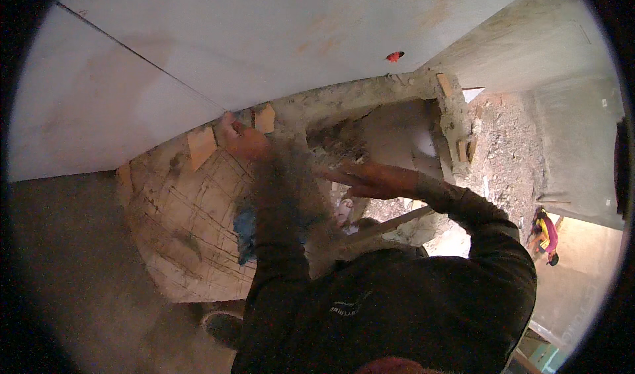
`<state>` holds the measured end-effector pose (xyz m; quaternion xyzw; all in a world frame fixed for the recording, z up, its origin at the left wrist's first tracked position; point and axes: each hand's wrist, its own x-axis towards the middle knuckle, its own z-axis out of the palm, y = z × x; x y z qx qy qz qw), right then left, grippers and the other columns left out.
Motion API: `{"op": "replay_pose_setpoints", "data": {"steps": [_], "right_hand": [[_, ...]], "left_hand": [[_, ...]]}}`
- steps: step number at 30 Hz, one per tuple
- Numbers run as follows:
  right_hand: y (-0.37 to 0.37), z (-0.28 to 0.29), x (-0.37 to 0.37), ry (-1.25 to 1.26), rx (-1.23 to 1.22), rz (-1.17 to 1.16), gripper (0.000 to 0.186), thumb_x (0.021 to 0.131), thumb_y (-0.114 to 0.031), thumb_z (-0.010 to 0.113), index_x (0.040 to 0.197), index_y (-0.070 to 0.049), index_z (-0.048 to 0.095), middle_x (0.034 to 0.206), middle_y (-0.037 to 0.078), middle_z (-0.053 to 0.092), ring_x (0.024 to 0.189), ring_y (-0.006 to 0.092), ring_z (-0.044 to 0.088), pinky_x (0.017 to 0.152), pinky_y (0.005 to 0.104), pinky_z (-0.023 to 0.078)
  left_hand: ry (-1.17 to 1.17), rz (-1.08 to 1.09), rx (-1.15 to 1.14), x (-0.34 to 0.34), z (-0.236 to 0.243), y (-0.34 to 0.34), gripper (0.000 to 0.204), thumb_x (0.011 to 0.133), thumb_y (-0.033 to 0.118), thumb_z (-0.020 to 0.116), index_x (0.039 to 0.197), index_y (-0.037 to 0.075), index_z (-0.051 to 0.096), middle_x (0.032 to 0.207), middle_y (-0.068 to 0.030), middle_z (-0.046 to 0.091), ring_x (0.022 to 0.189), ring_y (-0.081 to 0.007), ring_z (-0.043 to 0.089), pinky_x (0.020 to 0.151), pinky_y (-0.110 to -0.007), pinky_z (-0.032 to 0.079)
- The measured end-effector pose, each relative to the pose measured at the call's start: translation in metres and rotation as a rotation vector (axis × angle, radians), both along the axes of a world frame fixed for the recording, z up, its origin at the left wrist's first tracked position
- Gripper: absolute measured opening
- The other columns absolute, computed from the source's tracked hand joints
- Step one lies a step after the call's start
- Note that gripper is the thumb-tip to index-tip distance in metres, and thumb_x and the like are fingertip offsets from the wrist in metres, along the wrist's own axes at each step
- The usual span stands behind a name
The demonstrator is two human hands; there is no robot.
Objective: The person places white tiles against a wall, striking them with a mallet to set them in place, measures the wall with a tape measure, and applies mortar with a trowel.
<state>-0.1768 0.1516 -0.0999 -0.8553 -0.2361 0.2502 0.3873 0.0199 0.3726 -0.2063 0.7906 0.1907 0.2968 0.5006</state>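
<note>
Grey mortar bed [344, 106], rough and crumbly, runs along the lower edge of the large pale wall tile [264, 36]; both hands are up at it.

Left hand [243, 141]: fingertips pressed to the tile's bottom edge, between two small orange-tan wedges [201, 146] tucked under that edge. Fingers look loosely curled, nothing visibly gripped (blur over the wrist; cannot tell whether something small is pinched).

Right hand [370, 179]: flat, fingers extended and close together, pointing toward the left hand, just below the broken opening [397, 136] in the mortar. Empty as far as can be seen.

Step, as judged: seating or steadying the tile on its wedges. Next move would call for gentle pressure at the tile edge without dislodging the wedges beside the left fingertips, and the right hand free to support.

Surface: below the left fingers, scored brown render [185, 235] with scratched grid lines; a blue patch [245, 232] beside the left forearm. A second pale tile [73, 109] sits further out from the left fingers, a thin joint between the two.

Room: unfinished, dusty. Rubble floor [509, 149] beyond the right hand, a small red mark [395, 56] on the wall above it, bright pink-and-yellow object [546, 235] well off to the right.
</note>
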Motion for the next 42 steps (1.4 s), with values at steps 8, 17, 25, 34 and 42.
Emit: {"op": "replay_pose_setpoints", "data": {"steps": [8,17,25,34,42], "right_hand": [[-0.043,0.036,0.032,0.286,0.144,-0.68,0.062,0.101,-0.018,0.063,0.157,-0.011,0.037,0.124,0.018,0.062,0.122,0.0266,0.06,0.101,0.0391,0.05],[-0.029,0.046,0.035,0.327,0.284,-0.296,0.053,0.104,-0.028,0.058,0.149,-0.003,0.045,0.126,0.015,0.06,0.109,0.0256,0.058,0.09,0.0393,0.05],[-0.013,0.038,0.006,0.025,-0.014,-0.568,0.056,0.101,-0.031,0.065,0.148,-0.004,0.05,0.141,0.02,0.059,0.13,0.0319,0.056,0.105,0.0443,0.047],[-0.022,0.027,0.022,0.16,0.032,-0.732,0.063,0.1,-0.017,0.063,0.157,-0.007,0.037,0.108,0.004,0.061,0.083,0.0151,0.057,0.071,0.0332,0.051],[0.009,0.1,-0.041,0.364,0.188,-0.883,0.047,0.091,-0.016,0.071,0.135,-0.007,0.054,0.083,-0.001,0.054,0.067,0.0104,0.053,0.057,0.0296,0.046]], "left_hand": [[0.061,0.041,-0.006,0.006,-0.018,0.006,0.024,0.093,-0.006,0.055,0.111,-0.003,0.07,0.106,-0.0205,0.072,0.097,-0.0354,0.07,0.085,-0.042,0.055],[-0.248,-0.056,0.084,0.003,-0.015,0.013,0.031,0.09,-0.008,0.054,0.117,-0.002,0.067,0.109,-0.0212,0.071,0.099,-0.0347,0.069,0.085,-0.041,0.055],[-0.175,0.021,-0.042,0.006,-0.017,-0.001,0.028,0.084,0.002,0.06,0.11,0.0,0.071,0.097,-0.0129,0.069,0.089,-0.0264,0.066,0.083,-0.038,0.053],[-0.133,-0.019,-0.003,0.005,-0.019,0.006,0.043,0.079,-0.01,0.054,0.118,0.002,0.067,0.108,-0.0182,0.069,0.104,-0.0372,0.064,0.092,-0.046,0.051],[-0.167,-0.126,-0.114,-0.006,-0.009,0.003,0.043,0.083,0.004,0.059,0.126,0.003,0.06,0.118,-0.0212,0.063,0.115,-0.0403,0.059,0.1,-0.05,0.047]]}}
